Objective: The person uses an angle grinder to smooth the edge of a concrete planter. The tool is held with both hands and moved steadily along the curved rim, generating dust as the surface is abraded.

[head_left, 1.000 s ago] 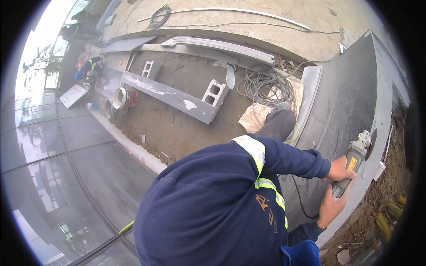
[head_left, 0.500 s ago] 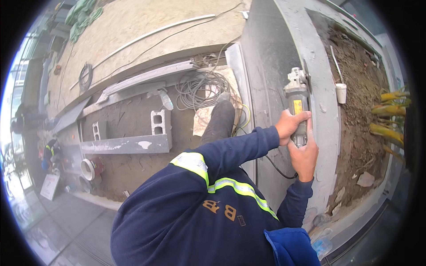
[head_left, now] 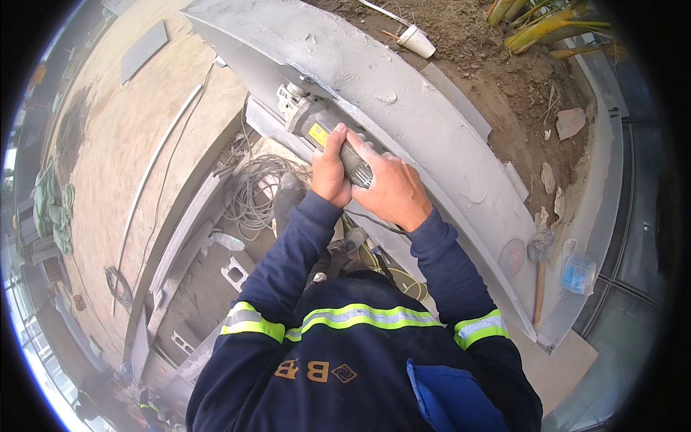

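An angle grinder [head_left: 311,122], grey with a yellow label, is gripped in both my hands. My left hand [head_left: 332,170] wraps the near side of its body, thumb lying along the top. My right hand [head_left: 394,186] closes round the rear part, fingers over the casing. The grinder's head and disc lie against the edge of a grey stone slab [head_left: 461,173] that tops a low wall. I cannot tell whether the disc is turning. A dark power cord [head_left: 376,222] trails from beneath my hands.
Beyond the slab is a soil bed with a white cup [head_left: 417,42] and plant stems [head_left: 551,27]. A hammer [head_left: 538,277], a round disc [head_left: 512,258] and a blue mask [head_left: 576,274] lie at right. Coiled cable [head_left: 252,193] and a hollow block [head_left: 235,271] are at left.
My view and body have turned to the right, so the slab now runs diagonally. The grinder stays in both hands, its head at the slab's edge.
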Motion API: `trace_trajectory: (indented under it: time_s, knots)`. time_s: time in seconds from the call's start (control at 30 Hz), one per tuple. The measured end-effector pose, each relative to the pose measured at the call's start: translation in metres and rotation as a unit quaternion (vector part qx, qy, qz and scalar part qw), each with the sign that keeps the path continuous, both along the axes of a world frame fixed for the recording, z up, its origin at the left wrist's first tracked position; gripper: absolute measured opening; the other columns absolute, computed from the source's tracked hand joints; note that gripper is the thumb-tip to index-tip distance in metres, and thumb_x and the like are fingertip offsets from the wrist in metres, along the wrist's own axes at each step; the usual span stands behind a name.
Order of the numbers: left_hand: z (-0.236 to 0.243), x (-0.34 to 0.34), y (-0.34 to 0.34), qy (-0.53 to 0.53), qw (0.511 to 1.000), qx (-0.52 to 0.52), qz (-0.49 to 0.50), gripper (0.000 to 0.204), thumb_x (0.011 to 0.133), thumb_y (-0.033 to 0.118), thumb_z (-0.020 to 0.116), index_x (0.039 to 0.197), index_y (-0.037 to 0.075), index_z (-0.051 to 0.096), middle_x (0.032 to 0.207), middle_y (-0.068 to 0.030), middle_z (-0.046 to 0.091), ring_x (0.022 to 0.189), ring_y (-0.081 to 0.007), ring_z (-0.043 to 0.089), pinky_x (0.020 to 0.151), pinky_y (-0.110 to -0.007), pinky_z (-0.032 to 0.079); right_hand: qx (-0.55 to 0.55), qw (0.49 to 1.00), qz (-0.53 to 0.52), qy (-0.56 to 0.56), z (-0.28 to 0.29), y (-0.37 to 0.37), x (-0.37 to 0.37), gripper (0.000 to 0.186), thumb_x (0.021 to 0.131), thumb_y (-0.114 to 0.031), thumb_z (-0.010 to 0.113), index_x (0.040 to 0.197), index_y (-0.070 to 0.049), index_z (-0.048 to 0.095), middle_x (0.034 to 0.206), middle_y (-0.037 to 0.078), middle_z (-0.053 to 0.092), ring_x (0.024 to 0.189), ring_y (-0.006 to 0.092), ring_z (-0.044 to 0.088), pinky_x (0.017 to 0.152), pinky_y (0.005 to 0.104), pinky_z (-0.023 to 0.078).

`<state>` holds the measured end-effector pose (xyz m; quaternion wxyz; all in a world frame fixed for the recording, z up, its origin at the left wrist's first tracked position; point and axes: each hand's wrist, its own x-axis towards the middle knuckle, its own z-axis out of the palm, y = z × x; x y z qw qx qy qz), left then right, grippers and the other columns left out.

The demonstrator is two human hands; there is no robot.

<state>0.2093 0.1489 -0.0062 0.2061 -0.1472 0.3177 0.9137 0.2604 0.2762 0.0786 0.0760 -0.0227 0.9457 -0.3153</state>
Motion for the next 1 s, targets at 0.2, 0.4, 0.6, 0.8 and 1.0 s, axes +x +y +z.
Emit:
trace_trajectory:
  time_s: [0.2,0.4,0.6,0.8,1.0]
  knots:
    - [0.032,0.04,0.01,-0.028,0.999,-0.035,-0.002,0.042,0.106,0.04,0.064,0.114,-0.001,0.062,0.102,-0.0155,0.07,0.095,-0.0284,0.072,0.086,-0.043,0.063,0.004,1.0,-0.003,-0.019,0.015,0.01,0.035,0.088,0.083,-0.025,0.076,0.164,-0.03,0.043,0.091,0.029,0.069,0.083,0.0461,0.072,0.078,0.0533,0.058]
    - [0.024,0.048,0.011,-0.005,1.0,-0.023,-0.013,0.04,0.107,0.041,0.063,0.113,0.002,0.061,0.106,-0.0145,0.069,0.101,-0.0277,0.071,0.09,-0.045,0.061,0.018,0.999,0.003,-0.034,0.02,0.016,0.043,0.087,0.084,-0.024,0.076,0.164,-0.031,0.042,0.092,0.029,0.068,0.083,0.046,0.072,0.078,0.0529,0.058]
    - [0.009,0.004,-0.002,-0.01,0.999,-0.009,-0.029,0.036,0.107,0.044,0.062,0.109,0.007,0.062,0.103,-0.0109,0.069,0.102,-0.0277,0.07,0.094,-0.046,0.06,-0.002,1.0,0.01,-0.021,0.012,0.006,0.004,0.095,0.079,-0.018,0.078,0.165,-0.029,0.039,0.102,0.026,0.074,0.095,0.0447,0.073,0.087,0.051,0.06]
    - [0.022,0.025,0.007,-0.027,1.0,-0.001,0.003,0.036,0.106,0.036,0.065,0.11,0.001,0.063,0.101,-0.0146,0.07,0.094,-0.0285,0.072,0.085,-0.044,0.062,0.001,0.999,0.003,-0.034,0.01,0.01,0.021,0.095,0.08,-0.021,0.078,0.166,-0.032,0.038,0.098,0.028,0.071,0.09,0.045,0.073,0.084,0.0515,0.06]
    - [0.031,0.053,0.013,-0.018,1.0,-0.008,-0.005,0.036,0.107,0.035,0.064,0.112,0.0,0.063,0.102,-0.0145,0.07,0.095,-0.0285,0.072,0.086,-0.044,0.062,0.022,0.998,0.001,-0.055,0.02,0.018,0.046,0.094,0.081,-0.023,0.078,0.165,-0.038,0.038,0.093,0.026,0.067,0.084,0.0452,0.072,0.08,0.0516,0.059]
